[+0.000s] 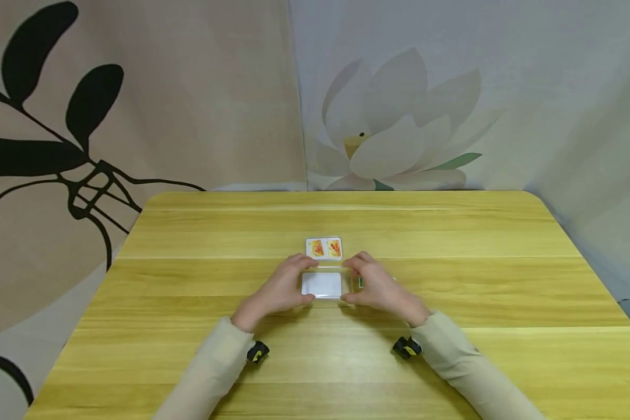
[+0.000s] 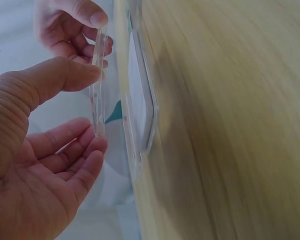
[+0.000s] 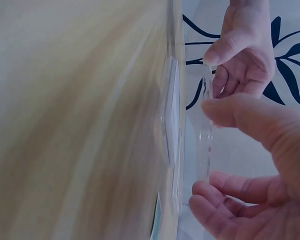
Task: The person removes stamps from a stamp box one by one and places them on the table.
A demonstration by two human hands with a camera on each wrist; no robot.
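Both hands hold a thin clear plastic lid [image 2: 99, 117] between them, raised off the table. At its left end the left hand [image 1: 278, 290] grips the edges, thumb on one side and fingertips on the other. The right hand [image 1: 382, 290] pinches the opposite end the same way. Below the lid, on the table, lies a shallow clear case [image 3: 166, 117] with a white card stack [image 1: 321, 284] in it. Just beyond it sits a flat rectangle with two orange-and-yellow pictures [image 1: 324, 248]. A green-edged piece [image 1: 361, 283] shows partly behind the right hand.
The wooden table [image 1: 163, 280] has its far edge against a curtain [image 1: 231, 93] printed with leaves and a large flower. Small black devices sit at the left wrist [image 1: 258, 352] and the right wrist [image 1: 406, 348], beside pale sleeves.
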